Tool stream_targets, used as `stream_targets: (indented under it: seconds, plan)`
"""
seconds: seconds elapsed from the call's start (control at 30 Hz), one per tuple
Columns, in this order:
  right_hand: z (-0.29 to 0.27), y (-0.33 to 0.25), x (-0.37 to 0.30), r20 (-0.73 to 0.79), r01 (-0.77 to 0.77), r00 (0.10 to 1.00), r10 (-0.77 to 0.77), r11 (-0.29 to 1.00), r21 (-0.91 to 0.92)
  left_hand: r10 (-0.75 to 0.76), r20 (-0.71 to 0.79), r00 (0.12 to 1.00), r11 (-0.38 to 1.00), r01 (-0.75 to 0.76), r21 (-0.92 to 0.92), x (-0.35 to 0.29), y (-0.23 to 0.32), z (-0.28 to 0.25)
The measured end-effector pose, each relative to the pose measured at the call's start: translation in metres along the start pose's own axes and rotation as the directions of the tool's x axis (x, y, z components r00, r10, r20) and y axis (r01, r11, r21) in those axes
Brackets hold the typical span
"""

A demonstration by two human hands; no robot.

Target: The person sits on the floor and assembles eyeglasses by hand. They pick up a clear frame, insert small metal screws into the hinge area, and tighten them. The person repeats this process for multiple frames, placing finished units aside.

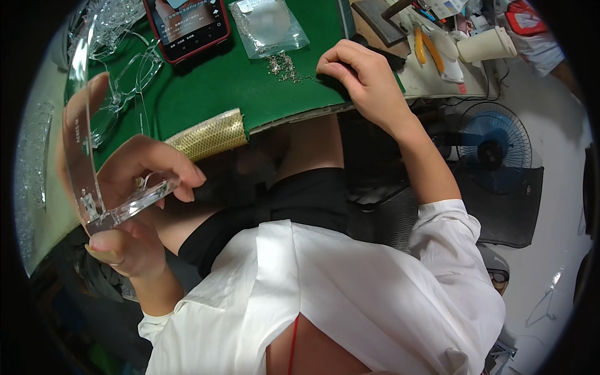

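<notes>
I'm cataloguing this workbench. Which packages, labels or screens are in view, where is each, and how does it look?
Phone: far edge of the green mat, red case, screen lit.
Clear plastic bag: right of the phone, rectangular, white label at its top.
Paper cup: far right on the bench, lying on its side, off-white.

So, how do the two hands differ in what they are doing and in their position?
The left hand is raised near the lap and grips a clear plastic piece; the right hand reaches out onto the green mat and holds nothing large. The left hand's fingers wrap around the piece; the right hand's fingertips pinch down beside a small metal chain. Both hands are bare.
</notes>
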State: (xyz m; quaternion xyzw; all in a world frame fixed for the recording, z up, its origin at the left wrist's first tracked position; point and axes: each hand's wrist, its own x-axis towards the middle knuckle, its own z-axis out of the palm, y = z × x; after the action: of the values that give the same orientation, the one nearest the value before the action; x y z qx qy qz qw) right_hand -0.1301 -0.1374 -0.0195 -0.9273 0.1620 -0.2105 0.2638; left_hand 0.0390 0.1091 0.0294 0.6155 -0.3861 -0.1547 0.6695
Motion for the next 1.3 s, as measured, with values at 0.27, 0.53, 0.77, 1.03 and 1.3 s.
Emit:
stream_targets:
  seconds: [0.27,0.53,0.77,1.03,1.3]
  plan:
    - [0.002,-0.006,-0.005,-0.009,0.036,0.999,-0.036,0.999,0.007,0.01,0.05,0.999,0.999,-0.012,0.04,0.002,-0.007,-0.006]
    - [0.008,-0.004,-0.001,-0.031,0.095,0.995,-0.098,0.992,-0.086,-0.121,0.051,0.991,0.988,0.116,0.106,0.004,0.01,-0.001]
    - [0.013,-0.009,0.001,-0.024,0.157,0.985,-0.169,0.955,-0.25,0.01,0.039,0.999,1.0,-0.01,0.006,0.001,-0.006,-0.002]
    - [0.004,-0.005,0.0,0.007,0.09,0.996,-0.089,0.991,-0.102,0.103,0.054,0.993,0.993,-0.1,-0.06,0.004,0.005,0.022]
    - [0.012,-0.005,-0.002,-0.065,0.107,0.99,-0.125,0.968,-0.226,-0.004,0.152,0.988,1.0,0.008,-0.023,0.004,0.006,0.042]
